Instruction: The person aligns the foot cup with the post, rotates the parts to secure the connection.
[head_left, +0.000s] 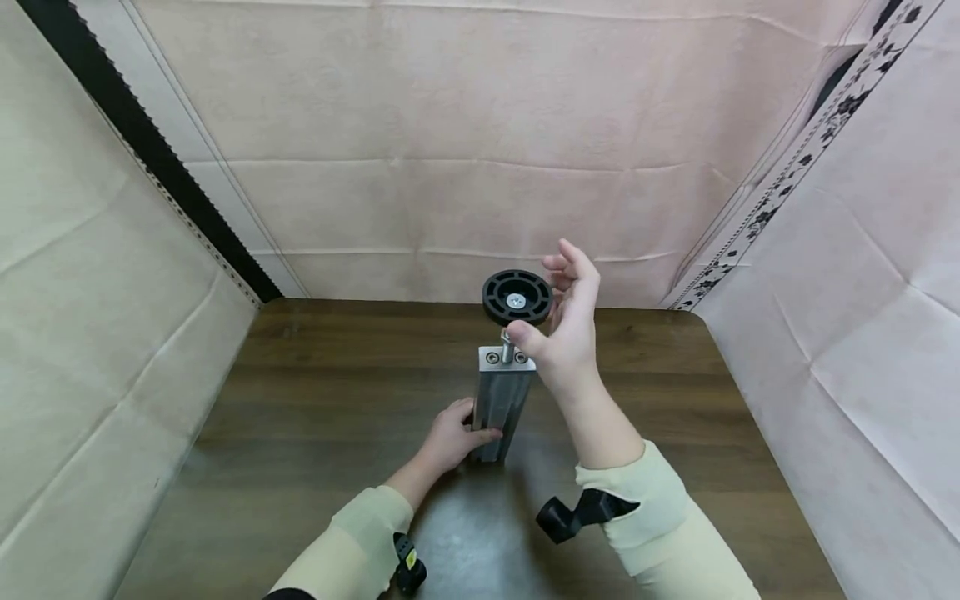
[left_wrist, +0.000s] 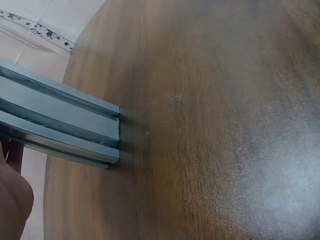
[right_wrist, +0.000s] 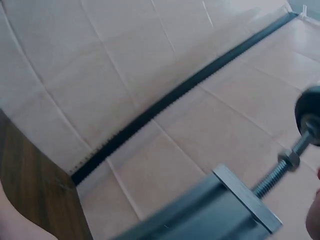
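An aluminium profile [head_left: 501, 408] stands upright on the wooden table, its lower end against the surface in the left wrist view. My left hand [head_left: 448, 437] grips it low down, thumb across the near face. A metal end plate [head_left: 486, 358] with two screws caps the profile. From it rises a threaded rod [right_wrist: 272, 182] bearing a nut [right_wrist: 289, 160] and topped by a black round levelling foot [head_left: 517, 297]. Beside the foot's right edge is my right hand [head_left: 566, 333], fingers loosely spread and thumb just below the rim. Whether the fingertips touch the foot is hidden.
The brown wooden tabletop [head_left: 337, 375] has rounded far corners. Pale creased cloth [head_left: 465, 200] hangs behind it, with more at both sides. A black strip [head_left: 172, 167] runs along the left seam, a floral-patterned band [head_left: 795, 175] along the right.
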